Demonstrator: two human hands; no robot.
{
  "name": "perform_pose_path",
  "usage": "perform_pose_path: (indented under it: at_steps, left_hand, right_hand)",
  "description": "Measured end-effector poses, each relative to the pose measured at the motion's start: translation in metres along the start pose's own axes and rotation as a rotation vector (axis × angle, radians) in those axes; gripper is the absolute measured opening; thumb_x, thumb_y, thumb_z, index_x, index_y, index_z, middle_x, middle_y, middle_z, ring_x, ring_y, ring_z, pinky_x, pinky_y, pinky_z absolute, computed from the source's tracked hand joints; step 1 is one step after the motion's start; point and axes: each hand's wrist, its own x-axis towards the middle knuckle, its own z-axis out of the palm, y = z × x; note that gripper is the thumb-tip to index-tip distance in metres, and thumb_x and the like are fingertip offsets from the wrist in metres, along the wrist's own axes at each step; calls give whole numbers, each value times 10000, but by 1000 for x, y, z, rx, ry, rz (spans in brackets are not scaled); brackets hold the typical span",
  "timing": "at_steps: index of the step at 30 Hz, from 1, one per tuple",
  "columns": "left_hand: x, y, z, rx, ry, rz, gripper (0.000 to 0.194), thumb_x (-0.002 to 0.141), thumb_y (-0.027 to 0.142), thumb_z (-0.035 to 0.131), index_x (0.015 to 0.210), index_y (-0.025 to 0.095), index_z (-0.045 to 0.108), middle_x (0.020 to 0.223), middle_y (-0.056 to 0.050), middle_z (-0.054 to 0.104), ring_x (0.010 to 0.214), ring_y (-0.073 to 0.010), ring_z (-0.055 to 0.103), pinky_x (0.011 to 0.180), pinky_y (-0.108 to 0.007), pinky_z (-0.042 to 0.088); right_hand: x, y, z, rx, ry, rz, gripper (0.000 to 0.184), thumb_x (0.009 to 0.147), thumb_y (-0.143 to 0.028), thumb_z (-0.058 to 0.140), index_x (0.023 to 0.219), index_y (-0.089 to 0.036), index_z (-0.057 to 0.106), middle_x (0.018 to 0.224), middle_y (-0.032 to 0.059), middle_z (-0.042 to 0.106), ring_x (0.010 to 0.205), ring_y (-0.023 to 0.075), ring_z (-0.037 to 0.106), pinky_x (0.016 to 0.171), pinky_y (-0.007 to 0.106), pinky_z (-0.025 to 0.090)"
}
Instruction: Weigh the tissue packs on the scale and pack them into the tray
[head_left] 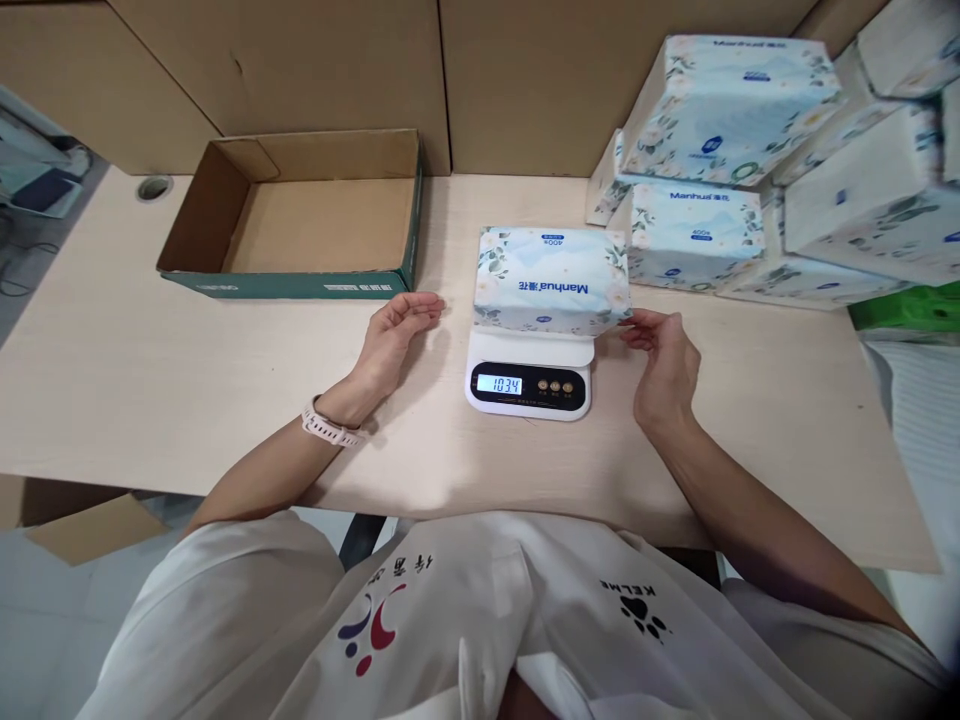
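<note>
A pale blue flowered tissue pack [551, 280] lies on a small white kitchen scale [529, 382] in the middle of the table; the lit display reads 1034. My right hand [661, 367] is beside the pack's right end, fingertips at or just off its corner, fingers loosely apart, holding nothing. My left hand [394, 336] rests on the table left of the scale, palm up, fingers loosely curled, empty, a short gap from the pack. A pale watch strap sits on my left wrist.
An open, empty cardboard box [225, 200] with a green front stands at the back left. A heap of several more tissue packs [750, 170] fills the back right. Cardboard panels [375, 70] line the back edge. A round cable hole [154, 187] is at far left.
</note>
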Motion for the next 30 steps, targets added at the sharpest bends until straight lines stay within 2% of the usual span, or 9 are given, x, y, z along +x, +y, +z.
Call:
perform_pose_path:
  at_steps: [5,12,30]
  left_hand:
    - [0,-1,1,-6,5,6,149,813,159,806,956,199,826,1096,-74,813,1129,-212,734,1178,-410,527]
    - [0,0,2,1,14,3,155,806,151,801,953,196,818,1084,-71,810,1112,-209,733,1183,-417,524]
    - [-1,-1,2,-8,9,14,152,798,154,812,943,196,828,1078,-71,811,1108,-209,732,1192,-422,520]
  right_hand:
    - [1,4,-1,-25,-17,-37,611,1071,-722,398,1079,-285,825,1150,109,832,1014,308,732,986,553,553]
    - [2,12,-2,-70,-19,-108,623,1087,-722,362,1100,-312,830,1151,106,840,1006,321,750,953,585,592]
    - [-3,1,-1,-72,-3,-118,571,1072,-706,405,1035,-307,812,1129,104,829,1010,322,742,983,582,598]
